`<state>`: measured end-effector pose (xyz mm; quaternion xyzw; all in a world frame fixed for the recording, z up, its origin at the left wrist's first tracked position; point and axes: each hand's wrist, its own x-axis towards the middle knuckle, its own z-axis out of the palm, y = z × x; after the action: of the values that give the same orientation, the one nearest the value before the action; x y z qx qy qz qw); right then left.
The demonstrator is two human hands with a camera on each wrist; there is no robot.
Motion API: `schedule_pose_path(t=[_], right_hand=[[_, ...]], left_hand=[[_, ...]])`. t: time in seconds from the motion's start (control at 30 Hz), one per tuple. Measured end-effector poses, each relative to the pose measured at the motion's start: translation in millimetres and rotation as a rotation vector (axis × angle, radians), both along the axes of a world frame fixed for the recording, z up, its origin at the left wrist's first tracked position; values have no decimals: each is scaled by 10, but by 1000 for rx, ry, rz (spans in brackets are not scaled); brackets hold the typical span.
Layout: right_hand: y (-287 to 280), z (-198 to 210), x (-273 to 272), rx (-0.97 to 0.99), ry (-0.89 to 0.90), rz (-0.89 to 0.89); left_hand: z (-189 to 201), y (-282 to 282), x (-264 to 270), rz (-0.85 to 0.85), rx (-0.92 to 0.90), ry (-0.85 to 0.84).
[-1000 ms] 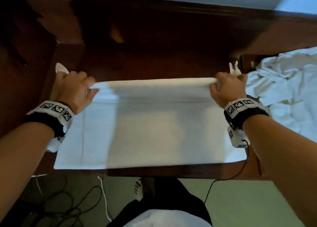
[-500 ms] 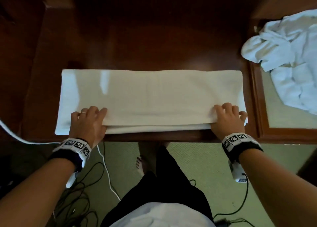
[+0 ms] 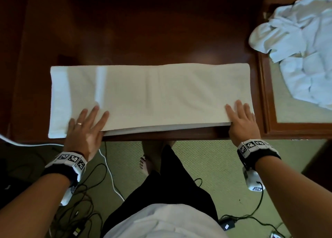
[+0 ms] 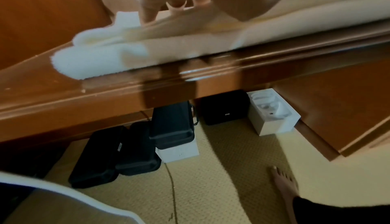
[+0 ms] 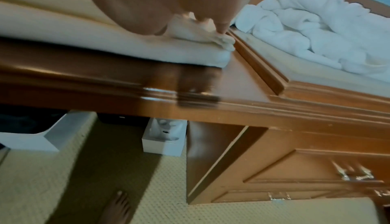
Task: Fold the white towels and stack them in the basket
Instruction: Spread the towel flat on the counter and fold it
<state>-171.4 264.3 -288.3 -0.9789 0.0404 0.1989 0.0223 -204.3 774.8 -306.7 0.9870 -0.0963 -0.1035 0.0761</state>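
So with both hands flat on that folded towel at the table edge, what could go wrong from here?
The folded towel lies right along the table's front edge, so a pull toward the body could drag it off. Its layers look uneven at the left end, so the next fold may come out crooked. The left hand and right hand only press flat, without any grip, so layers may slide.

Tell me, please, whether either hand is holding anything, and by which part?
Nothing is gripped. The left hand and right hand lie flat with straight fingers on the near corners of the folded towel.
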Motion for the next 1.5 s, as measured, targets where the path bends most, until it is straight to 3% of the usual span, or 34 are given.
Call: schedule_pose_path(t=[0.1, 0.17, 0.37, 0.57, 0.73, 0.9, 1.0, 1.1, 1.2, 1.37, 1.5], right_hand=[[-53, -8, -9, -26, 65, -31], [70, 8, 19, -35, 8, -32], [651, -116, 6, 170, -225, 410], [518, -173, -233, 238, -246, 375], [1020, -42, 72, 296, -302, 312], [1638, -104, 349, 109, -30, 365], [1596, -175, 351, 59, 55, 367], [1548, -145, 335, 31, 73, 415], [1718, -88, 413, 100, -16, 363], [2093, -170, 637, 129, -45, 475], [1470, -290, 818, 86, -69, 488]], left_hand=[[-20, 5, -101, -30, 42, 17], [-19, 0, -116, -26, 40, 23], [44, 272, -98, 92, 86, 14], [87, 454, -355, 3, 42, 117], [235, 115, 34, 17, 11, 49], [34, -230, 457, 52, 116, 95], [-88, 107, 532, 252, 187, 214], [-85, 358, 541, 276, 210, 265], [4, 102, 606, 354, 131, 198], [-43, -845, 610, 160, 45, 165], [-185, -1038, 619, 226, 86, 172]])
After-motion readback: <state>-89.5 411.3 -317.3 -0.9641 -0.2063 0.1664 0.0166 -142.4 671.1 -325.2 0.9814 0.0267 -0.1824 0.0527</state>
